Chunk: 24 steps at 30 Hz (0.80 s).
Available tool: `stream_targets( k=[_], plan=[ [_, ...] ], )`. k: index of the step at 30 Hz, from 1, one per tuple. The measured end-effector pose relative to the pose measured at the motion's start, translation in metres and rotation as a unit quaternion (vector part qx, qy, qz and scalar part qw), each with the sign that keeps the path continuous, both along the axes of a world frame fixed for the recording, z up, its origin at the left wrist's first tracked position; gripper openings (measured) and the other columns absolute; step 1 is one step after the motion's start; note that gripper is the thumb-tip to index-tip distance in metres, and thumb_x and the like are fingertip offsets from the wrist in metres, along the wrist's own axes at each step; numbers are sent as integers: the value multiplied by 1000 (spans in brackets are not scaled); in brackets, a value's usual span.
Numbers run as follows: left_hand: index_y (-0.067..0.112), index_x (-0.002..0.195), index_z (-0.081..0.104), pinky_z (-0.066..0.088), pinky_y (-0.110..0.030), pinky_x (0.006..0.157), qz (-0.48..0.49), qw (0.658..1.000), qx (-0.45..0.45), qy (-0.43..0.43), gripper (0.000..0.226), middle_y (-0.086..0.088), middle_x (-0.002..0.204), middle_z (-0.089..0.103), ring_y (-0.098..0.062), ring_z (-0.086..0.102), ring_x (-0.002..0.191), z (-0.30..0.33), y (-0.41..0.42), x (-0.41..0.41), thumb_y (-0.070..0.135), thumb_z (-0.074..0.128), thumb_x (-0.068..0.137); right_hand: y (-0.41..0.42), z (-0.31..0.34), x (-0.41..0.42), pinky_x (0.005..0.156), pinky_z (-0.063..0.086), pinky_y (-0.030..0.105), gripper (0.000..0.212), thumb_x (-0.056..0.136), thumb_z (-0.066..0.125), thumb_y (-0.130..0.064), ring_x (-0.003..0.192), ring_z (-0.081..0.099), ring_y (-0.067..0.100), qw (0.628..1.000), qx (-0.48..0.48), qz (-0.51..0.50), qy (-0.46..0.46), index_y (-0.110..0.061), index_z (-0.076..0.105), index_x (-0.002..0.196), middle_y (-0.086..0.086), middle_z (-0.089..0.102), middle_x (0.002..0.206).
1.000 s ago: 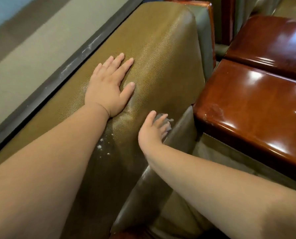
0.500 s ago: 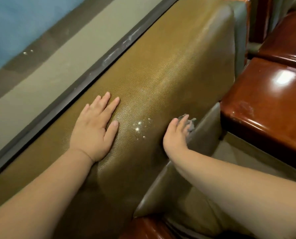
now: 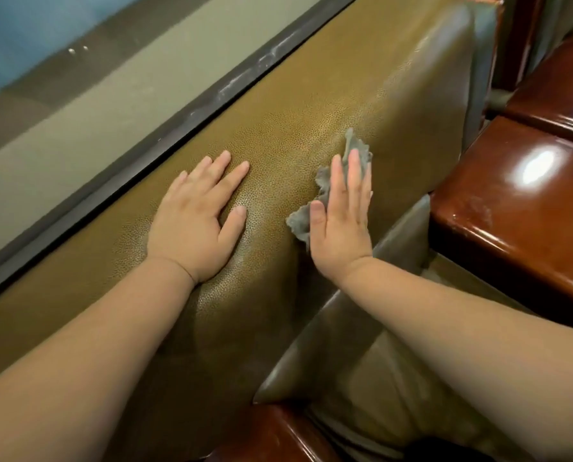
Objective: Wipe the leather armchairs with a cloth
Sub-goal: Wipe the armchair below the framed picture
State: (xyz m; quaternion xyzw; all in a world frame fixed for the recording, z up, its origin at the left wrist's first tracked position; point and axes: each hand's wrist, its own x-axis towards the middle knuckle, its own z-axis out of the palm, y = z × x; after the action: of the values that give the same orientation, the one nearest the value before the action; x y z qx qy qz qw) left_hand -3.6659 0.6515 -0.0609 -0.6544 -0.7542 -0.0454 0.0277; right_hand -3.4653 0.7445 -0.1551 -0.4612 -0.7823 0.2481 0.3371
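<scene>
Left hand [image 3: 196, 221]: flat, palm down, fingers straight and slightly spread, thumb out to the side; rests directly on the olive leather armchair backrest [image 3: 311, 105]; holds nothing. Right hand [image 3: 341, 221]: also flat, fingers straight and close together, pressing a grey cloth [image 3: 325, 181] against the same leather surface; cloth is crumpled, its edges showing beyond the fingertips and beside the thumb; most of it is hidden under the palm. Hands lie side by side on the top of the backrest, near each other but not touching; a strip of bare leather between them. Both forearms bare, entering from the lower edge of the head view.

Leather: pebbled grain, olive-brown, with a sheen along the rounded edge; the front face falls away to the right of the right hand. Seat cushion [image 3: 361, 378], a greyer olive, lies below the right forearm. Glossy red-brown wooden armrest [image 3: 511, 208] to the right, with a bright reflection on it; a second wooden armrest [image 3: 558, 91] beyond it. Behind the backrest: a dark ledge strip [image 3: 165, 135] running diagonally; beyond that a pale band, then blue.
</scene>
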Motion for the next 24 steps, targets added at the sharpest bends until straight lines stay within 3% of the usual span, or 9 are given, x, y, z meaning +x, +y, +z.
stream_targets(
  k=[2, 4, 8, 10, 15, 17, 19, 21, 24],
  plan=[
    [34, 165, 33, 20, -53, 130, 5, 1000, 3, 1, 66, -1, 173, 29, -26, 24, 160, 2, -2, 2, 55, 30, 102, -6, 7, -9, 124, 4, 65, 70, 106, 28, -38, 159, -12, 38, 999, -11, -16, 26, -7, 8, 165, 13, -6, 173],
    [35, 164, 35, 22, -52, 129, 34, 999, 5, 4, 67, -1, 172, 31, -26, 26, 159, 4, -2, 7, 56, 28, 101, -37, 9, -24, 126, 0, 63, 73, 103, 34, -38, 158, -9, 42, 997, 62, 37, -10, -5, 13, 164, 15, -1, 173],
    [33, 163, 39, 25, -52, 129, 207, 978, 29, -21, 67, -1, 170, 35, -26, 30, 158, 4, -39, 24, 56, 24, 101, -60, 7, -20, 127, 5, 60, 70, 105, 40, -45, 158, 10, 42, 954, 214, 186, -102, -9, 27, 163, 14, 21, 171],
    [34, 165, 32, 26, -55, 128, 249, 967, 25, 49, 68, -1, 171, 34, -29, 30, 158, -8, -77, 38, 61, 24, 102, -29, 12, -8, 127, 10, 61, 65, 106, 39, -46, 156, 18, 42, 949, 235, 175, -119, -12, 33, 161, 12, 27, 169],
    [35, 164, 33, 28, -59, 123, 254, 960, 25, 114, 71, -5, 168, 38, -36, 35, 154, -24, -100, 47, 62, 34, 99, 42, 24, 11, 126, 8, 61, 63, 107, 26, -44, 159, -4, 36, 995, 60, 6, -81, -16, 20, 164, 7, 6, 174],
    [32, 163, 38, 29, -58, 122, 246, 960, 49, 127, 70, -7, 167, 41, -38, 37, 152, -29, -98, 47, 59, 38, 98, 22, 27, -2, 126, 4, 64, 67, 105, 30, -43, 158, -4, 41, 994, 72, 22, -78, -12, 19, 163, 10, 5, 173],
    [31, 162, 40, 30, -57, 121, 239, 958, 70, 142, 68, -8, 166, 43, -37, 40, 151, -33, -101, 45, 55, 40, 99, -17, 19, -13, 127, 2, 62, 70, 102, 42, -43, 157, 7, 44, 966, 185, 151, -101, -10, 27, 162, 14, 17, 171],
    [30, 162, 40, 32, -57, 120, 236, 956, 81, 155, 66, -8, 165, 43, -37, 41, 150, -37, -103, 44, 53, 40, 99, -43, 14, -14, 127, 7, 56, 68, 102, 48, -41, 156, 19, 40, 904, 298, 280, -128, -11, 33, 161, 12, 26, 169],
    [29, 162, 40, 32, -57, 119, 235, 950, 98, 181, 67, -8, 165, 44, -38, 43, 149, -45, -100, 40, 51, 39, 99, -8, 20, -10, 124, 23, 51, 60, 107, 45, -43, 150, 36, 35, 844, 395, 341, -122, -16, 38, 160, 10, 33, 167]
  ],
)
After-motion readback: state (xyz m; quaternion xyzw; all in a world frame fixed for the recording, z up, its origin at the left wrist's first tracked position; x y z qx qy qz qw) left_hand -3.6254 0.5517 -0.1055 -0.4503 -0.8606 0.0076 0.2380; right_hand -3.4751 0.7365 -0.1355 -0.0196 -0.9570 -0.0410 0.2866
